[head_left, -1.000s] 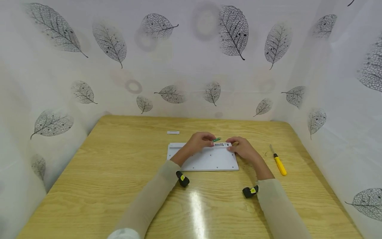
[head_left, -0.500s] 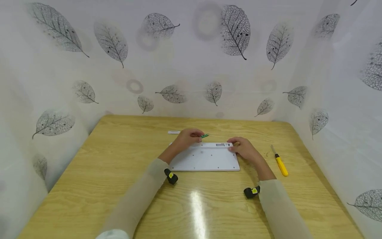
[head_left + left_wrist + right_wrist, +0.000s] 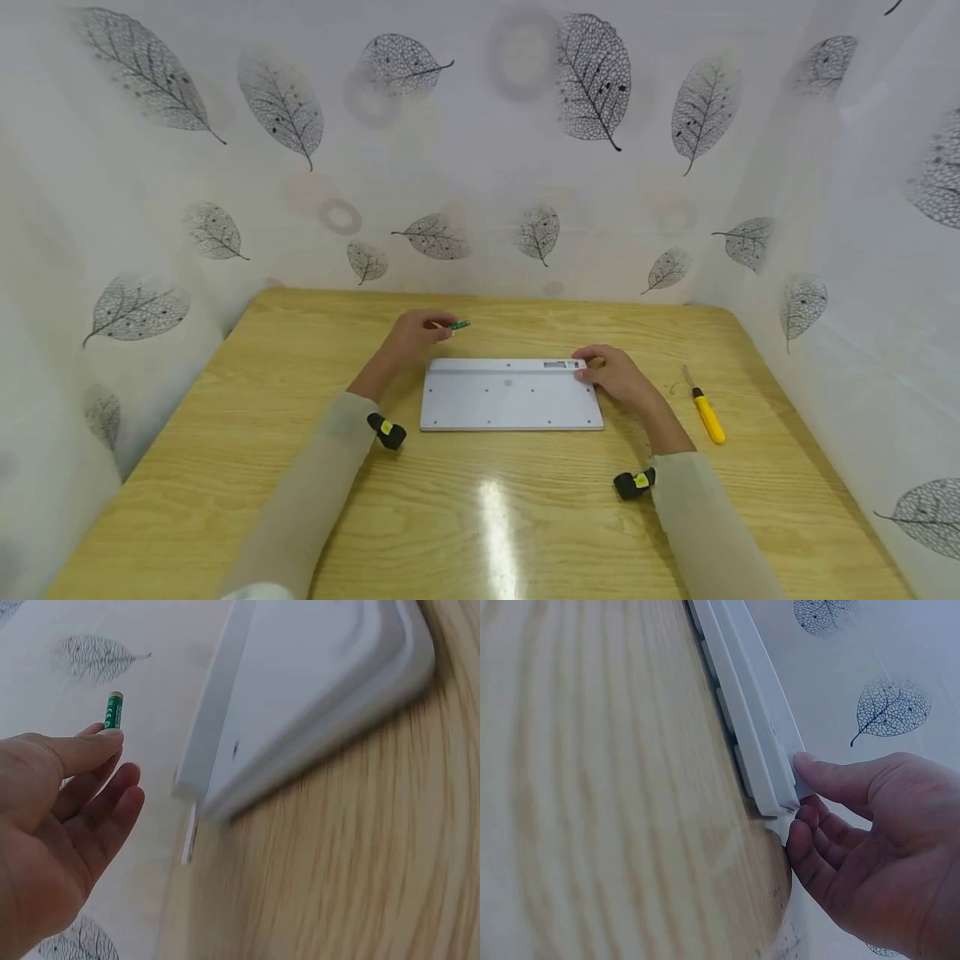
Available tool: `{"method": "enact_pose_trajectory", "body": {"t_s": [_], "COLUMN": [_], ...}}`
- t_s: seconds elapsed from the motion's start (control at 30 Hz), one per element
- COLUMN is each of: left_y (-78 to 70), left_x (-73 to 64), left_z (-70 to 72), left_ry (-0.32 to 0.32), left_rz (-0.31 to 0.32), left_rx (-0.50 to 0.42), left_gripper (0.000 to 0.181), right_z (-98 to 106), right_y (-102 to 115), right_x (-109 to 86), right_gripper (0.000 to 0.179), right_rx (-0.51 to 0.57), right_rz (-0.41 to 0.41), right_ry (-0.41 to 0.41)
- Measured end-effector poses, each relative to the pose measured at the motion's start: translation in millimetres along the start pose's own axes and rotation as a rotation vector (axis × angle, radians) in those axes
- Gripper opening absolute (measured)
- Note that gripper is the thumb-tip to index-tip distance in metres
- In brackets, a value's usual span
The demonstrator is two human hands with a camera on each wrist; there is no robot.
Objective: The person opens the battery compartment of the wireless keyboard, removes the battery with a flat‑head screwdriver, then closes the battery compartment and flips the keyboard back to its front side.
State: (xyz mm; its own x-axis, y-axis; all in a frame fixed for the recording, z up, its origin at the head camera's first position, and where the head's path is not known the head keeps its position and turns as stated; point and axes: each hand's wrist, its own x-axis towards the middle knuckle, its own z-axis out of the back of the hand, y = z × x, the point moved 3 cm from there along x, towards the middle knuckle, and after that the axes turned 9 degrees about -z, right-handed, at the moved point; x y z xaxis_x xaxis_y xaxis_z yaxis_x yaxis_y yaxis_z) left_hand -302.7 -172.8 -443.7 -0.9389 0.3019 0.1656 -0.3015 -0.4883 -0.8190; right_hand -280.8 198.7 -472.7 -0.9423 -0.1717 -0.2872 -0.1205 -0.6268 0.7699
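Note:
A white keyboard (image 3: pixel 510 404) lies face down on the wooden table, its underside up, with an uncovered battery slot (image 3: pixel 555 364) near the far right corner. Left of its far edge, my left hand (image 3: pixel 411 335) is raised and pinches a green battery (image 3: pixel 114 711) between thumb and index finger; the other fingers curl loosely. At the keyboard's far right corner, my right hand (image 3: pixel 613 372) grips the edge, thumb (image 3: pixel 814 771) on the underside and fingers at the corner below. Beyond the keyboard lies a thin white strip (image 3: pixel 190 834), mostly hidden behind my left hand in the head view.
To the right on the table (image 3: pixel 300 375) lies a screwdriver (image 3: pixel 707 419) with a yellow handle. Some small dark bits (image 3: pixel 672 388) are scattered beside it. A leaf-patterned white curtain (image 3: pixel 465 167) surrounds the table's back and sides.
My left hand has moved left and away from the battery slot, carrying the green battery past the keyboard's far edge. My right hand has stayed on the corner.

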Motion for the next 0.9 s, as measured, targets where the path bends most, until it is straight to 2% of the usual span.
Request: {"method": "enact_pose_trajectory", "body": {"t_s": [0.17,0.37,0.67,0.9], "left_y": [18.9,37.4,53.5,56.8], "left_x": [-10.2,-17.6,-24.4,-25.3], "left_z": [19.5,30.7,43.9,47.6], "left_ry": [0.004,0.032,0.093,0.12], "left_rz": [0.025,0.024,0.024,0.033], "left_rx": [0.121,0.184,0.27,0.282], "left_gripper": [0.023,0.022,0.019,0.02], "right_z": [1,1,1,0], "right_y": [1,1,-3,-3], "right_x": [-0.2,-0.4,-0.4,0.9], "right_gripper": [0.038,0.036,0.038,0.038], "right_rx": [-0.003,-0.001,0.01,0.021], "right_rz": [0.004,0.001,0.013,0.023], "right_ry": [0.004,-0.002,0.006,0.014]}}
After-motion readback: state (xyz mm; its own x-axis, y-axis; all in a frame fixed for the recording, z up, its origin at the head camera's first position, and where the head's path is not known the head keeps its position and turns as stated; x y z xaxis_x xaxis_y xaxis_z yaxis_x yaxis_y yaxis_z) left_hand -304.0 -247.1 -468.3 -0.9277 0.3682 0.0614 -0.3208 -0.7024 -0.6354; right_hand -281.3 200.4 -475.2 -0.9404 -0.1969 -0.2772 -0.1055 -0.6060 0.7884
